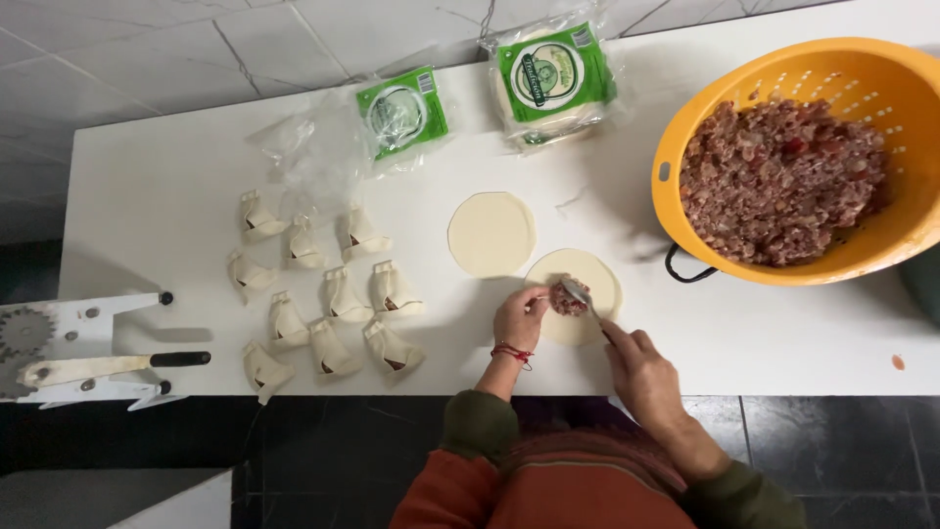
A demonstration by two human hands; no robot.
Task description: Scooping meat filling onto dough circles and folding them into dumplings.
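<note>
Spooning a lump of minced meat filling (567, 298) onto a round dough disc (578, 294), head view: the right hand (641, 367) is clenched around the handle of a metal spoon (580, 293), its bowl over the filling near the disc's left half; the left hand (519, 318) rests at the disc's left edge, fingertips touching the filling, grasping nothing that can be made out. The disc lies on the white table (176, 186), near its front edge, just beside a second, bare dough disc (491, 233). Judged best practice: keep the portion small and central, leave a clean dough margin all round for sealing, and steady the disc with the left fingers while the spoon scrapes off. Further items: eleven folded pastries (333, 299) in loose rows to the left; an orange colander (813, 157) of minced filling to the right; two green-labelled packets of discs (553, 78) at the far edge, one seemingly near empty. Hard to read: the spoon handle is hidden in the fist; the white device with a black handle (88, 353) at left is cut off by the frame; colander's right rim likewise cut.
</note>
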